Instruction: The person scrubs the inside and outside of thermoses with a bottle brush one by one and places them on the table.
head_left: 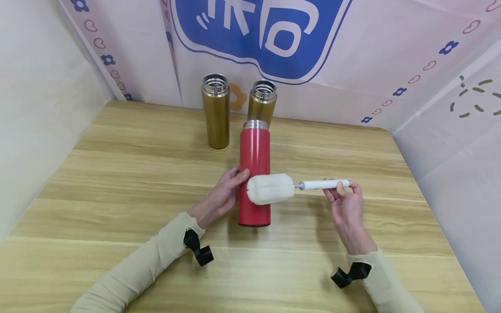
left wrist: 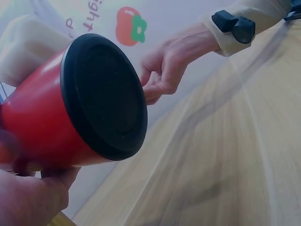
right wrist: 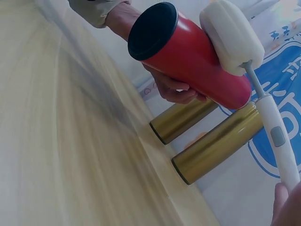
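Note:
My left hand (head_left: 224, 192) grips a red thermos bottle (head_left: 255, 152) around its side. The bottle is held up off the table and tilted, its bare steel neck pointing away and its black base (left wrist: 106, 96) facing the left wrist view. With my right hand (head_left: 346, 204) I pinch the white handle (head_left: 318, 184) of a bottle brush between thumb and fingers. The brush's cream sponge head (head_left: 272, 188) points left and overlaps the lower half of the red bottle in the head view. A grey patch (right wrist: 279, 136) shows on the handle in the right wrist view.
Two gold bottles without lids stand upright toward the back of the wooden table (head_left: 117, 182): one gold bottle (head_left: 217, 117) on the left, another gold bottle (head_left: 261, 106) partly behind the red one. A printed cloth backdrop (head_left: 332, 95) rises behind the table's far edge.

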Demonstrator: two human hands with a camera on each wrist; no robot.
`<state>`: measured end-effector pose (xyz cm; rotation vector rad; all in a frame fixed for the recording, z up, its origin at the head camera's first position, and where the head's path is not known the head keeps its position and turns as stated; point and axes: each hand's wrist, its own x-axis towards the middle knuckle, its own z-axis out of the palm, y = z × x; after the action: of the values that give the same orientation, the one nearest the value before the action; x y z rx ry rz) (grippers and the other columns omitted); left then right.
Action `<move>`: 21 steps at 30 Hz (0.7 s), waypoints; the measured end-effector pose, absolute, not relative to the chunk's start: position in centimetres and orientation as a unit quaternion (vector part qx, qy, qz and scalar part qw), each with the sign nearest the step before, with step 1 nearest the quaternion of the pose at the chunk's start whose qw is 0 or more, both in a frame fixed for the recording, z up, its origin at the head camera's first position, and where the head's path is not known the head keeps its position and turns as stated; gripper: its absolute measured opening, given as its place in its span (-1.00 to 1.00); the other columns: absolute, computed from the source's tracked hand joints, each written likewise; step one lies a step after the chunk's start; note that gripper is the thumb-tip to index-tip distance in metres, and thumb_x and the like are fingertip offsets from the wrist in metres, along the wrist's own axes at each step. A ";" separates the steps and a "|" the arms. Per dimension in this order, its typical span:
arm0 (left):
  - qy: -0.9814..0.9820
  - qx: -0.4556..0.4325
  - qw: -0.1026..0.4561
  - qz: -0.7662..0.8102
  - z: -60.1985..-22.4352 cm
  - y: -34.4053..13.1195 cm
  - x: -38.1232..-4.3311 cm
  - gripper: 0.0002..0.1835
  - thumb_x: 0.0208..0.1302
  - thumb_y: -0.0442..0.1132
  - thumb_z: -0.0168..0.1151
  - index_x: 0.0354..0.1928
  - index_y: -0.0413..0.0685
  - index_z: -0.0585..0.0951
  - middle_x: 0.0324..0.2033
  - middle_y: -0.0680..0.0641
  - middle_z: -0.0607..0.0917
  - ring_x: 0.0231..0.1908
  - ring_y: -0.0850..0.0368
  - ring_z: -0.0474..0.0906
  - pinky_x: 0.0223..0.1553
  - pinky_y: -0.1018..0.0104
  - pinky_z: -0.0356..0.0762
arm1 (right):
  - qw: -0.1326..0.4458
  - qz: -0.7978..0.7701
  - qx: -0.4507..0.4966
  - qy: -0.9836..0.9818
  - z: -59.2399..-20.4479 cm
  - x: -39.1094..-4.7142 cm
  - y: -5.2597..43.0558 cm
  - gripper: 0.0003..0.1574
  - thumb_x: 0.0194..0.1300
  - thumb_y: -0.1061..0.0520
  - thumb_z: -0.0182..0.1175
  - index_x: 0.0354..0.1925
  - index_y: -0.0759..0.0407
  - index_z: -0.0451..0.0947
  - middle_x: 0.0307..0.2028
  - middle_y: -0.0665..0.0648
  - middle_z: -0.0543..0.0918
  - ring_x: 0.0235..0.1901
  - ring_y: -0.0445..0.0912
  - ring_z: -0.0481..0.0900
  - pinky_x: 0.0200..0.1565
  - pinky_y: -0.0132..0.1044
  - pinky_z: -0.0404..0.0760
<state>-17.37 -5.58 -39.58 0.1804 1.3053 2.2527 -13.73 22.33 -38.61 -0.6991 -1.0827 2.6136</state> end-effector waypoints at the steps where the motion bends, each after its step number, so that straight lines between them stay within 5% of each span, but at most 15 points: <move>1: 0.483 0.063 0.259 0.834 -39.6 -5.6 -17.4 -0.31 0.25 0.05 0.21 0.27 -0.17 0.24 -0.11 0.10 0.57 -0.09 0.25 0.51 0.00 0.34 0.48 | 0.112 0.891 -0.236 -0.371 -38.6 -13.6 22.3 -0.85 0.40 0.35 -0.17 -0.19 0.14 0.10 -0.43 0.19 0.59 -0.37 -0.03 0.72 -0.22 -0.28 0.70; 6: 0.471 0.047 0.235 0.849 -39.6 -5.4 -17.5 -0.46 0.31 -0.01 0.16 0.18 -0.18 0.31 -0.20 0.12 0.63 -0.15 0.29 0.56 -0.05 0.40 0.50 | 0.101 0.890 -0.227 -0.383 -38.7 -13.0 22.4 -0.85 0.40 0.35 -0.17 -0.19 0.14 0.10 -0.45 0.19 0.61 -0.36 -0.03 0.72 -0.22 -0.29 0.69; 21: 0.477 0.036 0.219 0.851 -39.6 -5.5 -17.7 -0.31 0.26 -0.04 0.20 0.32 -0.18 0.20 -0.05 0.05 0.55 -0.05 0.21 0.52 0.03 0.33 0.50 | 0.102 0.897 -0.203 -0.380 -39.1 -12.2 22.4 -0.84 0.40 0.41 -0.23 -0.19 0.18 0.11 -0.51 0.22 0.61 -0.43 0.00 0.72 -0.30 -0.27 0.70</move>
<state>-17.67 -5.49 -39.63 0.1009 1.3193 2.3535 -12.16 22.41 -39.08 -0.5991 -1.1233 2.6475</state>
